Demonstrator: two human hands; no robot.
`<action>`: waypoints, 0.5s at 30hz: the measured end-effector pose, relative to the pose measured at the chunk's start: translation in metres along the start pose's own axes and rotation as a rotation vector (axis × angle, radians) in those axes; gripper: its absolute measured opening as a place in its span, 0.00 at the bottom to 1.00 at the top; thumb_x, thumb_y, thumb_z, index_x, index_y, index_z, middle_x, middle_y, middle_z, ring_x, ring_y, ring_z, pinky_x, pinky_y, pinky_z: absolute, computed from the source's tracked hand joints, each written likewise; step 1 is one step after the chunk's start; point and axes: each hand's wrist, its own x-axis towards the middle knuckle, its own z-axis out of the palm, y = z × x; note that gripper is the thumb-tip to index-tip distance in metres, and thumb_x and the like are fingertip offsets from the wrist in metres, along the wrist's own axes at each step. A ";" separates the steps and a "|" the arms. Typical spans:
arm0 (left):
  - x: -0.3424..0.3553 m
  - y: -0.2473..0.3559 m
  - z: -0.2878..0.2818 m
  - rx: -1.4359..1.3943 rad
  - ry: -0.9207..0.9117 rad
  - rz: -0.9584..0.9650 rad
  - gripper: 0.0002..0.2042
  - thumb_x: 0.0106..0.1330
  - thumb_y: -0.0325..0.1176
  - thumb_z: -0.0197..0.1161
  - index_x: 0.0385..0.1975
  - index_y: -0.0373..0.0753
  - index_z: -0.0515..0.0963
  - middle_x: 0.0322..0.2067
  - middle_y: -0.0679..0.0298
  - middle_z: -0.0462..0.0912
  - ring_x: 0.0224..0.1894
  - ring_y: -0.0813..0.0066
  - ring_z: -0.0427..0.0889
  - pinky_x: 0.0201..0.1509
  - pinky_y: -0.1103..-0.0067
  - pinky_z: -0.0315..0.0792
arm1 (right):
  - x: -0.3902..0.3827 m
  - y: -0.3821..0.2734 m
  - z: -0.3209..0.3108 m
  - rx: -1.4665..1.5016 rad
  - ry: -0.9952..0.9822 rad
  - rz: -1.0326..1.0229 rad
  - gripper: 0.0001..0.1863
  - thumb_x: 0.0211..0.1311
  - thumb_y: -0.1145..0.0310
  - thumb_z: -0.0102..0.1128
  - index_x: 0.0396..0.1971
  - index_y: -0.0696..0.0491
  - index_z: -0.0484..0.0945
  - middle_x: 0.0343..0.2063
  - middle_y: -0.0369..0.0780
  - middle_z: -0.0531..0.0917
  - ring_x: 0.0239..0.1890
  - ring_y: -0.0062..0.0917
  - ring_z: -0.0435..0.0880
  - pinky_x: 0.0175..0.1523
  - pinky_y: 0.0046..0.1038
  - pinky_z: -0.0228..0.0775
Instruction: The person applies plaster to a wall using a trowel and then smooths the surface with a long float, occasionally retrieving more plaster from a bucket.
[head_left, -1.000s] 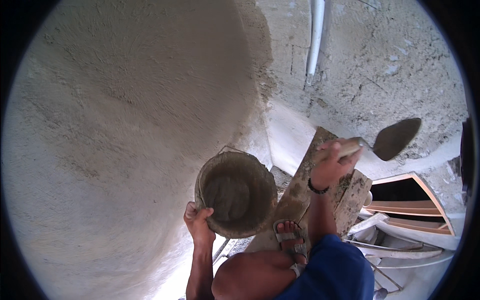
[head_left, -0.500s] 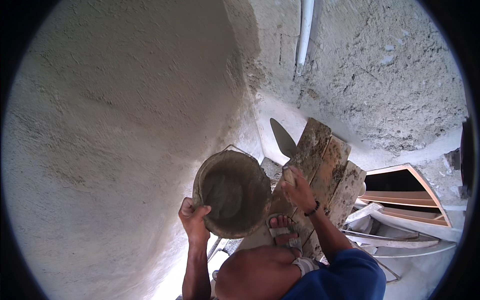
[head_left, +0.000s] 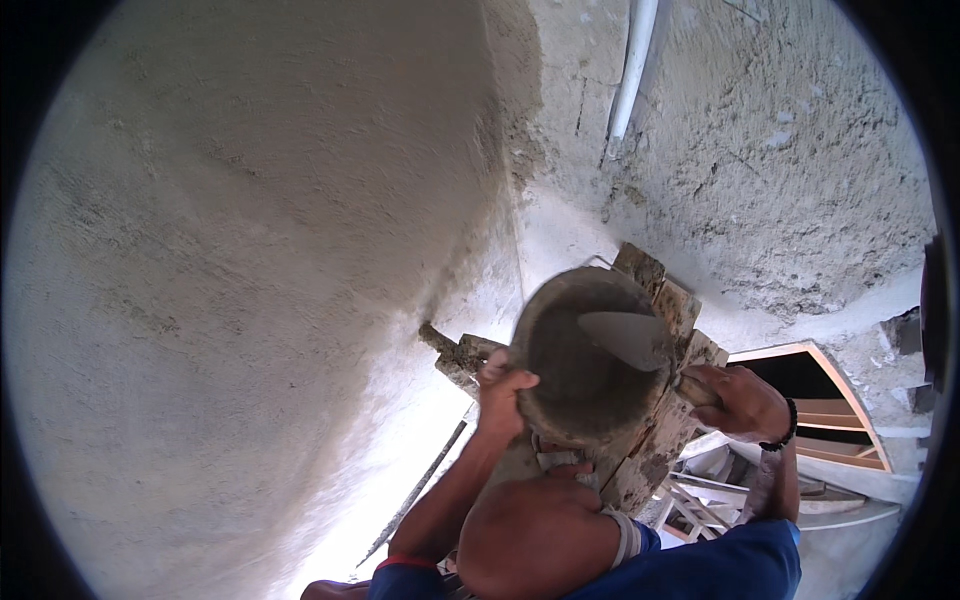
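My left hand [head_left: 503,395] grips the left rim of a round, mortar-caked bucket [head_left: 545,400], thumb over the edge. The bucket is tilted so its mouth faces me, and its dark inside holds what looks like grey mortar low down; how much I cannot tell. In my right hand [head_left: 745,402] is the wooden handle of a pointing trowel [head_left: 625,338], closed in my fingers. Its leaf-shaped blade lies over the bucket's mouth, slightly blurred. Whether the blade touches the mortar is unclear.
Mortar-stained planks [head_left: 650,470] lie under my sandalled foot and the bucket. A plastered wall [head_left: 240,260] rises on the left, a rough wall [head_left: 780,170] with a white pipe [head_left: 633,75] ahead. At right, below, are a wood-framed opening [head_left: 815,400] and stacked boards.
My left hand has brought the bucket to the right, over the planks. The trowel has swung from upright beside the bucket to across its mouth, and my right hand has moved right.
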 end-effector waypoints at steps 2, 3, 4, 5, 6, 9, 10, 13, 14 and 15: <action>0.009 -0.034 0.021 -0.087 -0.053 -0.082 0.13 0.45 0.16 0.56 0.32 0.34 0.74 0.31 0.59 0.81 0.30 0.71 0.81 0.37 0.77 0.77 | -0.013 -0.003 -0.009 -0.083 -0.059 0.113 0.29 0.50 0.62 0.62 0.53 0.58 0.68 0.37 0.54 0.78 0.34 0.47 0.80 0.39 0.39 0.73; 0.016 -0.048 0.006 -0.125 -0.067 -0.124 0.15 0.44 0.16 0.56 0.35 0.32 0.75 0.33 0.57 0.81 0.33 0.68 0.81 0.40 0.75 0.77 | 0.003 0.006 -0.003 -0.126 -0.143 0.127 0.28 0.51 0.63 0.63 0.52 0.56 0.69 0.39 0.53 0.78 0.35 0.46 0.80 0.40 0.40 0.73; 0.023 -0.065 0.002 -0.187 -0.115 -0.196 0.18 0.42 0.16 0.55 0.37 0.31 0.75 0.36 0.54 0.81 0.36 0.65 0.82 0.43 0.72 0.78 | 0.007 0.012 0.000 -0.140 -0.148 0.126 0.28 0.51 0.63 0.63 0.52 0.56 0.69 0.39 0.53 0.78 0.35 0.46 0.80 0.40 0.40 0.73; 0.025 -0.081 0.005 -0.200 -0.122 -0.195 0.18 0.42 0.16 0.55 0.37 0.31 0.75 0.36 0.54 0.81 0.36 0.65 0.82 0.43 0.72 0.78 | 0.007 0.022 0.005 -0.168 -0.132 0.033 0.25 0.52 0.61 0.61 0.50 0.53 0.70 0.41 0.51 0.77 0.34 0.45 0.81 0.40 0.40 0.73; 0.026 -0.097 0.007 -0.183 -0.126 -0.225 0.18 0.42 0.16 0.55 0.38 0.31 0.75 0.36 0.55 0.81 0.37 0.65 0.82 0.44 0.72 0.77 | 0.008 0.028 0.008 -0.197 -0.117 -0.062 0.22 0.53 0.60 0.60 0.48 0.51 0.71 0.42 0.49 0.77 0.33 0.44 0.81 0.39 0.39 0.73; 0.026 -0.112 0.021 -0.173 -0.141 -0.265 0.21 0.42 0.17 0.55 0.42 0.32 0.75 0.37 0.57 0.81 0.38 0.66 0.81 0.47 0.71 0.75 | 0.013 0.038 0.015 -0.251 -0.144 0.006 0.16 0.55 0.60 0.59 0.43 0.48 0.73 0.44 0.46 0.75 0.32 0.41 0.81 0.38 0.38 0.74; 0.026 -0.113 0.021 -0.103 -0.138 -0.261 0.22 0.43 0.17 0.56 0.43 0.32 0.74 0.37 0.58 0.81 0.38 0.67 0.81 0.46 0.72 0.75 | 0.014 0.042 0.018 -0.284 -0.152 0.024 0.15 0.55 0.59 0.58 0.41 0.49 0.74 0.43 0.44 0.76 0.32 0.40 0.81 0.38 0.38 0.74; 0.031 -0.114 0.022 0.036 -0.119 -0.254 0.19 0.45 0.20 0.60 0.41 0.33 0.74 0.34 0.62 0.79 0.35 0.75 0.78 0.40 0.77 0.72 | 0.017 0.056 0.028 -0.328 -0.130 -0.032 0.16 0.54 0.59 0.60 0.41 0.49 0.74 0.42 0.44 0.77 0.32 0.39 0.81 0.37 0.37 0.74; 0.034 -0.112 0.022 0.105 -0.108 -0.254 0.16 0.46 0.24 0.64 0.38 0.34 0.75 0.31 0.65 0.77 0.33 0.81 0.75 0.34 0.80 0.69 | 0.018 0.057 0.029 -0.325 -0.131 -0.045 0.16 0.54 0.59 0.60 0.41 0.49 0.74 0.42 0.44 0.77 0.32 0.39 0.81 0.37 0.37 0.74; 0.035 -0.111 0.022 0.108 -0.098 -0.245 0.16 0.46 0.24 0.64 0.38 0.34 0.75 0.31 0.65 0.77 0.33 0.81 0.75 0.34 0.80 0.69 | 0.018 0.056 0.029 -0.323 -0.088 -0.061 0.17 0.53 0.60 0.61 0.42 0.49 0.73 0.40 0.44 0.78 0.33 0.40 0.81 0.38 0.38 0.74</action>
